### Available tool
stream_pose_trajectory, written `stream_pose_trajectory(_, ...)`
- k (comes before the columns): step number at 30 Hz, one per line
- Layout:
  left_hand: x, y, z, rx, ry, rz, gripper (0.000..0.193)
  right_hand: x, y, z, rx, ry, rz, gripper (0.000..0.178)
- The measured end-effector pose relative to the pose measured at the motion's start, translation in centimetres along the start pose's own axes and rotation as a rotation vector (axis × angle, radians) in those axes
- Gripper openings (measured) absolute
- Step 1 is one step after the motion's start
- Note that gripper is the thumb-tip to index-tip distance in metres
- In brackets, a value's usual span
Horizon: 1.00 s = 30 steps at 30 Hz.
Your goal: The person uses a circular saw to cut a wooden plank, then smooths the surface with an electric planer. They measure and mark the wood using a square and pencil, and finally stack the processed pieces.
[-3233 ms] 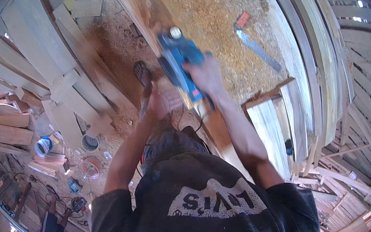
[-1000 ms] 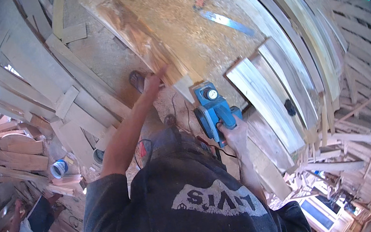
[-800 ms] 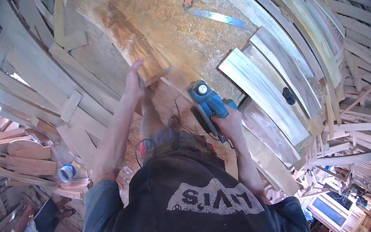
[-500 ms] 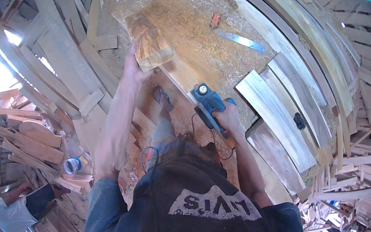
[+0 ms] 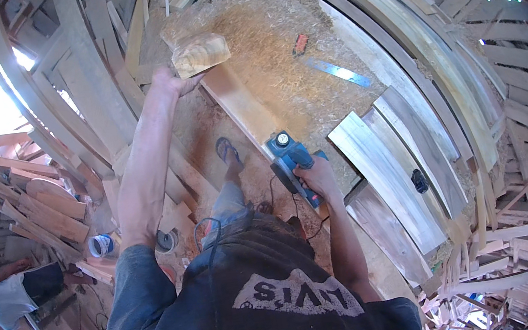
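My left hand (image 5: pixel 182 83) is closed around the lower near side of a thick wooden block (image 5: pixel 201 55), whose pale grained end is turned toward me. My right hand (image 5: pixel 317 175) grips the rear handle of a blue electric planer (image 5: pixel 288 151). The planer rests at the near end of a long light board (image 5: pixel 245 105) on the bench, which runs away from it toward the block. The fingers under the block are partly hidden. A dark cord hangs down behind the planer.
Sawdust covers the bench (image 5: pixel 270 20), where a small orange-red object (image 5: pixel 300 44) and a shiny metal strip (image 5: pixel 339 72) lie. Planks (image 5: pixel 381 171) are stacked at right, with a small black object (image 5: pixel 420 180) on them. A bucket (image 5: pixel 100 245) and another person (image 5: pixel 11 298) are at left.
The block has turned in my left hand, showing more of its end and less of its brown-streaked face. The planer stays on the near end of the board. The view has shifted slightly.
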State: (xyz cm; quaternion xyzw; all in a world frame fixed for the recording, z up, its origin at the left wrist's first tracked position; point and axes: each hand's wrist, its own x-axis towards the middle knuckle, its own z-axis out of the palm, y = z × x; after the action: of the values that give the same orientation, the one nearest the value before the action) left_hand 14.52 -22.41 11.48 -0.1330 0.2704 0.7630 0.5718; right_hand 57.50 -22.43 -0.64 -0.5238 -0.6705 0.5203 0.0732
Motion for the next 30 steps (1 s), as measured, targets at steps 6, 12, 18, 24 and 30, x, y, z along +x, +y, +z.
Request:
stream_pose_trajectory(6,-1.2,1.3,0.1,-0.001,0.004,0.005,0.059,0.4,0.0,0.8,0.087,-0.067,-0.012,0.012)
stream_pose_trajectory(12,-0.1,1.7,-0.9,0.067,-0.011,0.036,0.058,1.0,1.3,0.6,0.113,-0.073,-0.044,0.015)
stream_pose_trajectory(18,-1.7,1.4,-0.2,0.001,0.043,0.009,0.059,1.5,2.0,0.2,-0.042,-0.050,-0.045,0.028)
stream_pose_trajectory(24,-2.6,-0.1,-1.7,0.480,0.012,0.005,0.068,1.0,1.4,0.8,-0.140,0.072,-0.135,0.042)
stream_pose_trajectory(30,-0.6,-9.8,-13.2,0.762,-0.002,-0.223,0.086,-4.5,-2.0,0.3,0.006,0.077,0.059,0.048)
